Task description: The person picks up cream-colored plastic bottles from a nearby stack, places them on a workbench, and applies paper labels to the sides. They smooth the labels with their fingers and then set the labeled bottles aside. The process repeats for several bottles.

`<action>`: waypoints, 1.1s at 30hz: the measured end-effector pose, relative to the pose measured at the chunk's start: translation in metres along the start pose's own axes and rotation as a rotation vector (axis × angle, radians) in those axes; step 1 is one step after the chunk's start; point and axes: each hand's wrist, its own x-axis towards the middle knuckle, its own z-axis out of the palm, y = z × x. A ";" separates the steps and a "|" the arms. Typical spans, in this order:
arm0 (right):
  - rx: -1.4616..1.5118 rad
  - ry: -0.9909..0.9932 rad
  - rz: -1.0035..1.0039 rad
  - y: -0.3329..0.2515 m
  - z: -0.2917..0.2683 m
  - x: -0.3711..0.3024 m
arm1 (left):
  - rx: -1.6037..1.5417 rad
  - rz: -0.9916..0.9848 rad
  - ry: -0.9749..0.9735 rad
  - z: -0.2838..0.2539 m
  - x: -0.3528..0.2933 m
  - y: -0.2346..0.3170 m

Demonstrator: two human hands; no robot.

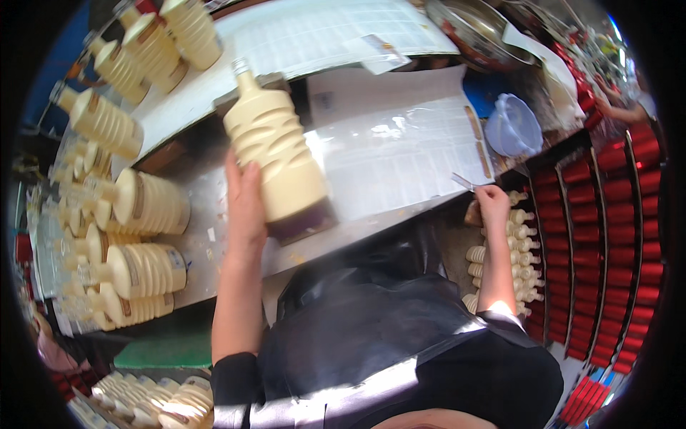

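A cream bottle [277, 146] with wavy ridges and a pale cap leans over the bench, its neck pointing away and slightly left. My left hand [245, 194] grips it along its left side, with the thumb on the near face. The bottle's base looks dark; I cannot tell whether it touches the bench. At the bench's right front edge, the closed fingers of my right hand [493, 203] pinch a small thin strip [464, 181], pale with a darker edge. A white sheet [389, 143] lies on the bench between my hands.
Several cream bottles [146, 272] crowd the left side, more standing at the far left. A lilac basket [513, 129] and a metal basin [479, 28] stand at the right. Racks of red items [593, 236] fill the far right, where another person's arm [622, 111] shows.
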 end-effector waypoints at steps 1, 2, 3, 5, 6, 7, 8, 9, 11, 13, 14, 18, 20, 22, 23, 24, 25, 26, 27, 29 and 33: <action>-0.080 0.025 -0.085 -0.015 -0.002 -0.003 | -0.015 -0.003 0.015 0.001 -0.001 -0.001; -0.113 0.040 -0.143 -0.036 0.004 -0.006 | -0.027 -0.005 0.026 0.002 -0.001 -0.002; -0.044 -0.087 -0.157 -0.060 0.011 -0.010 | -0.037 -0.001 0.019 0.003 -0.002 -0.001; 0.107 -0.333 -0.120 -0.118 0.033 -0.021 | -0.079 0.025 -0.037 0.004 -0.003 0.001; 0.227 -0.500 -0.133 -0.149 0.047 -0.029 | -0.072 0.009 -0.031 0.005 -0.003 0.003; 0.208 -0.598 -0.146 -0.181 0.060 -0.034 | -0.069 -0.002 -0.027 0.005 -0.003 0.005; 0.235 -0.751 -0.202 -0.212 0.072 -0.040 | -0.067 -0.013 -0.027 0.004 -0.002 0.007; 0.295 -0.813 -0.212 -0.242 0.086 -0.045 | -0.082 -0.066 -0.024 0.003 -0.003 0.010; 0.460 -0.961 -0.300 -0.294 0.108 -0.057 | -0.005 -0.001 0.015 0.002 0.001 0.014; 0.619 -1.065 -0.386 -0.332 0.128 -0.067 | 0.029 0.063 0.049 0.000 0.009 0.019; 0.731 -1.131 -0.440 -0.345 0.138 -0.073 | 0.025 0.094 0.061 -0.003 0.015 0.022; 0.553 -1.007 -0.339 -0.362 0.179 -0.082 | -0.056 0.145 0.043 -0.011 0.041 0.030; 0.527 -0.940 -0.412 -0.354 0.186 -0.080 | 0.008 0.143 0.098 -0.009 0.053 0.030; 0.547 -0.872 -0.380 -0.344 0.190 -0.076 | 0.063 0.106 0.126 -0.006 0.063 0.028; 0.546 -0.883 -0.353 -0.340 0.191 -0.073 | 0.087 0.078 0.148 -0.005 0.069 0.028; 0.548 -0.895 -0.359 -0.337 0.192 -0.072 | 0.055 0.082 0.137 -0.006 0.071 0.028; 0.541 -0.889 -0.353 -0.335 0.192 -0.070 | 0.019 0.076 0.132 -0.005 0.073 0.027; 0.538 -0.891 -0.347 -0.334 0.193 -0.069 | -0.017 0.039 0.143 -0.006 0.074 0.027; 0.533 -0.888 -0.335 -0.333 0.192 -0.068 | -0.068 0.061 0.136 -0.006 0.074 0.027; 0.539 -0.900 -0.309 -0.332 0.192 -0.067 | -0.173 0.035 0.155 -0.008 0.069 0.027; 0.571 -0.926 -0.307 -0.331 0.192 -0.067 | -0.214 0.045 0.178 -0.006 0.066 0.025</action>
